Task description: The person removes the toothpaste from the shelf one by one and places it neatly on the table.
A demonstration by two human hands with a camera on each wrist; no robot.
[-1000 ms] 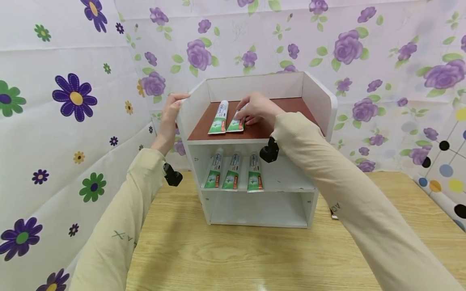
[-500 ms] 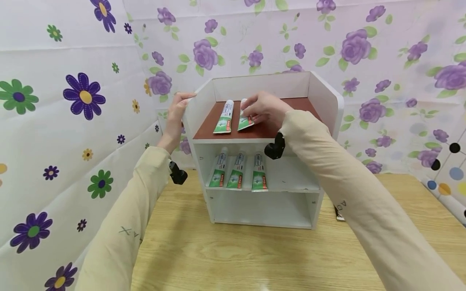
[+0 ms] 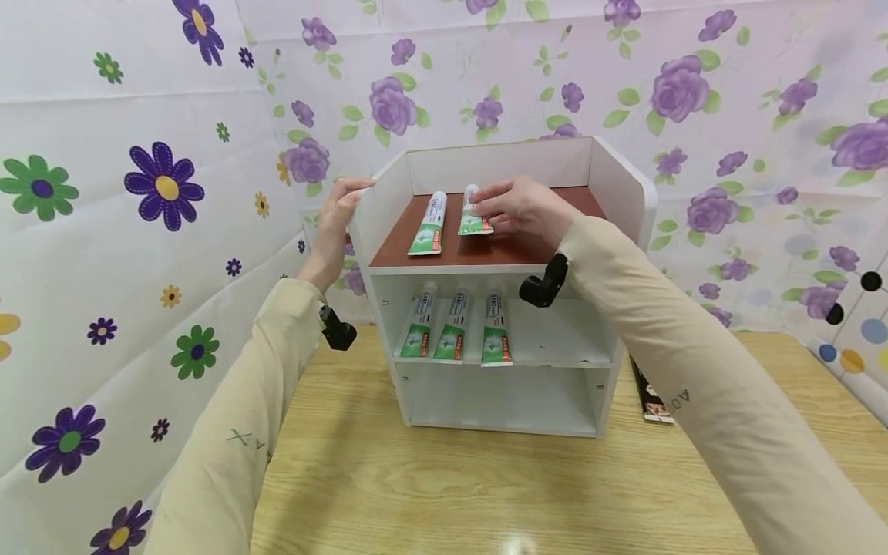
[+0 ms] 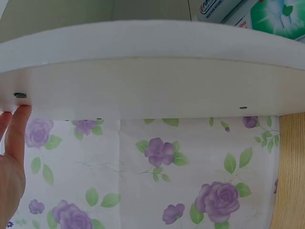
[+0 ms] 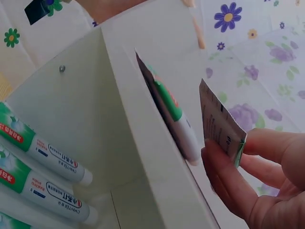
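My right hand (image 3: 530, 206) pinches a white and green toothpaste tube (image 3: 475, 224) over the brown top of a small white shelf (image 3: 499, 270). In the right wrist view, the held tube (image 5: 220, 123) shows its flat crimped end and printed back, lifted clear of the surface. Left of it, another toothpaste tube (image 3: 428, 225) lies on the top. My left hand (image 3: 336, 220) grips the upper edge of the shelf's left side panel; in the left wrist view, fingertips (image 4: 20, 117) press on the panel's outer face.
Three toothpaste tubes (image 3: 452, 327) lie side by side on the middle level, their ends at its front edge. Below is the bottom compartment (image 3: 499, 397). A dark flat packet (image 3: 650, 401) lies on the wooden table (image 3: 444, 493) right of the shelf. Flowered cloth (image 3: 486, 69) hangs behind.
My right hand has drawn its toothpaste tube rightward, away from the neighbouring tube, and lifted it off the brown top. The left hand keeps its place on the panel.
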